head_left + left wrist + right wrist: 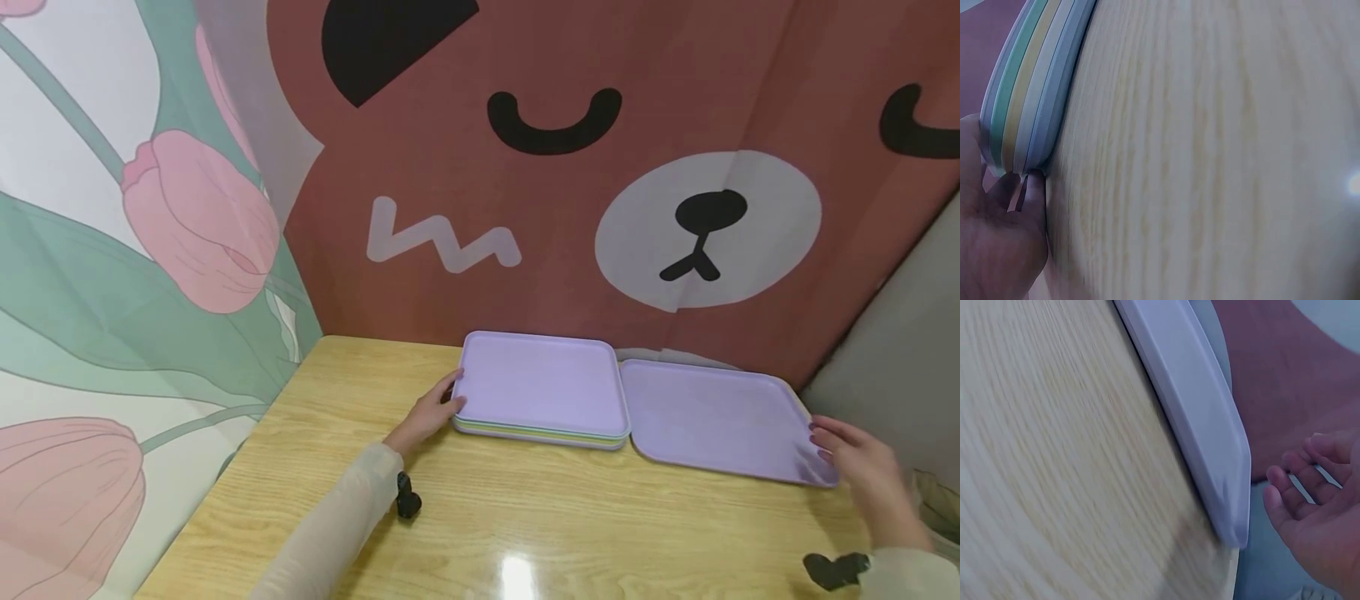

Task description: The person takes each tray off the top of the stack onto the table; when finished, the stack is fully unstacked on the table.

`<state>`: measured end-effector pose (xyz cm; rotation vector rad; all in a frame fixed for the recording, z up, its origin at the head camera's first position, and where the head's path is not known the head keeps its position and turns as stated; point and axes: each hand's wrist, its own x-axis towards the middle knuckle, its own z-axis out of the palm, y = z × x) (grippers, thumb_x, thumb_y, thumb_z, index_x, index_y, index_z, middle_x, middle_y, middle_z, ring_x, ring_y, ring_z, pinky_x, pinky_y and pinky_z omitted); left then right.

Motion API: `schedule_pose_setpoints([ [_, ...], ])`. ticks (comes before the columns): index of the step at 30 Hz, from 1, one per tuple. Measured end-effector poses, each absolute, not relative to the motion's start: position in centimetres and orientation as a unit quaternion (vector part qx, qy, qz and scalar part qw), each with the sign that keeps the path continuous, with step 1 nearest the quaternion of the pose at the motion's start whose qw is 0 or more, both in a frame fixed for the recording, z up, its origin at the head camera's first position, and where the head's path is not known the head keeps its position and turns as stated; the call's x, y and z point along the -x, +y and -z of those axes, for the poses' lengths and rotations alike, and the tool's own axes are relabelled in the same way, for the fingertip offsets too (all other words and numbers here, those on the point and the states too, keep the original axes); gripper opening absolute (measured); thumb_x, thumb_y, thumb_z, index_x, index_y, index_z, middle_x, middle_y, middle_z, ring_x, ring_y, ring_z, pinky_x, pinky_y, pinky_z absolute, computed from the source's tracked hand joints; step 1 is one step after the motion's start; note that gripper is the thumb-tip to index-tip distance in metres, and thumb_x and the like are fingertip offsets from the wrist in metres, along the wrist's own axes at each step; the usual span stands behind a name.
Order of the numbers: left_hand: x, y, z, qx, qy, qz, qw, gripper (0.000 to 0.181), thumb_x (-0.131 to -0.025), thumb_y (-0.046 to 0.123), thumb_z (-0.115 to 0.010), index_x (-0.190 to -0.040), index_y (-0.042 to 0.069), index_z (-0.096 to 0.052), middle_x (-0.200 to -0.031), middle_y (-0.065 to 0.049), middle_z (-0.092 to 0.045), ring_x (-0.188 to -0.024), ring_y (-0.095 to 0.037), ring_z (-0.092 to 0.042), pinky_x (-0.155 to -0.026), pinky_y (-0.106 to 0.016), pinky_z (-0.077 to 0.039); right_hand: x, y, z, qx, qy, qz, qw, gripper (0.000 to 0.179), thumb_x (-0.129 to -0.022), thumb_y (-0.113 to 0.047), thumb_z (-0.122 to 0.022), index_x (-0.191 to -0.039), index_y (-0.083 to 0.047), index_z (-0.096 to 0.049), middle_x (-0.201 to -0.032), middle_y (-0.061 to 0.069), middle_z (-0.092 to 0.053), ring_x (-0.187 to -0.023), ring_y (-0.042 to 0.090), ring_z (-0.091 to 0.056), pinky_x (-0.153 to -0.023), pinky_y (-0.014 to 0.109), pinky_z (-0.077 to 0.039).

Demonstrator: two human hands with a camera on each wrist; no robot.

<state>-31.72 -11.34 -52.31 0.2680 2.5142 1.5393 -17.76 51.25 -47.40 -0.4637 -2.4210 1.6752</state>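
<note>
A stack of several rectangular trays (542,379) lies on the table, its top one light purple. Green, yellow, whitish and bluish-purple rims show along the stack's side (1029,94) in the left wrist view. At its left end my left hand (426,417) grips the edge, fingertips against the side and part of the hand over the top rim. A single purple tray (720,421) lies right of the stack, close against it. Beside that tray's right end is my right hand (862,462), its fingers loosely bent; the right wrist view shows the fingertips (1272,497) apart from the rim.
The trays lie near the back edge of a wood-grain table (480,517). Behind it hangs a cloth with a brown bear (442,292); a tulip-patterned cloth (202,225) hangs at the left. A grey surface (900,333) stands at the right, past the table's edge.
</note>
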Motion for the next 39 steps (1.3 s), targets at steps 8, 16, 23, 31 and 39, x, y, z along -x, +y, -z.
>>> schedule_pose_setpoints([
  [8,31.6,-11.3,52.3,-0.096,0.845,-0.519,0.088,0.062,-0.103,0.032,-0.058,-0.16,0.029,-0.034,-0.165,-0.01,-0.031,-0.152,-0.031,-0.026,-0.123,-0.05,-0.022,19.5,47.3,47.1,0.107,-0.835,-0.536,0.059,0.017,-0.105,-0.028,-0.054,-0.108,-0.041,-0.064,-0.088,-0.04,-0.055,-0.078,-0.017,-0.058,-0.067,0.011,-0.05],
  [16,31.6,-11.3,52.3,-0.097,0.844,-0.519,0.091,0.063,-0.102,0.037,-0.059,-0.159,0.032,-0.034,-0.165,-0.007,-0.032,-0.152,-0.029,-0.027,-0.123,-0.049,-0.023,20.9,43.5,47.6,0.067,-0.846,-0.526,0.049,0.021,-0.105,-0.027,-0.056,-0.123,-0.022,-0.065,-0.091,-0.039,-0.056,-0.083,-0.014,-0.061,-0.071,0.011,-0.05],
  [23,31.7,-11.4,52.3,-0.099,0.842,-0.523,0.089,0.063,-0.102,0.036,-0.06,-0.159,0.031,-0.035,-0.164,-0.009,-0.033,-0.151,-0.029,-0.029,-0.122,-0.049,-0.025,21.9,40.7,47.7,0.063,-0.856,-0.512,0.043,0.055,-0.106,-0.025,-0.054,-0.14,0.017,-0.044,-0.094,-0.033,-0.06,-0.083,-0.016,-0.059,-0.073,0.012,-0.052],
  [31,31.9,-11.6,52.5,-0.103,0.836,-0.531,0.088,0.064,-0.101,0.032,-0.062,-0.159,0.028,-0.036,-0.162,-0.01,-0.036,-0.15,-0.03,-0.032,-0.121,-0.049,-0.027,22.7,38.6,47.8,0.053,-0.864,-0.5,0.029,0.055,-0.107,-0.023,-0.052,-0.143,0.017,-0.042,-0.119,0.008,-0.071,-0.085,-0.016,-0.057,-0.078,0.017,-0.055],
  [39,32.0,-11.7,52.6,-0.101,0.834,-0.535,0.088,0.064,-0.1,0.034,-0.063,-0.158,0.03,-0.037,-0.163,-0.008,-0.035,-0.151,-0.03,-0.031,-0.122,-0.049,-0.026,23.7,36.2,47.7,0.039,-0.875,-0.483,0.015,0.051,-0.108,-0.019,-0.047,-0.146,0.016,-0.04,-0.141,0.038,-0.048,-0.086,-0.018,-0.053,-0.081,0.019,-0.056],
])
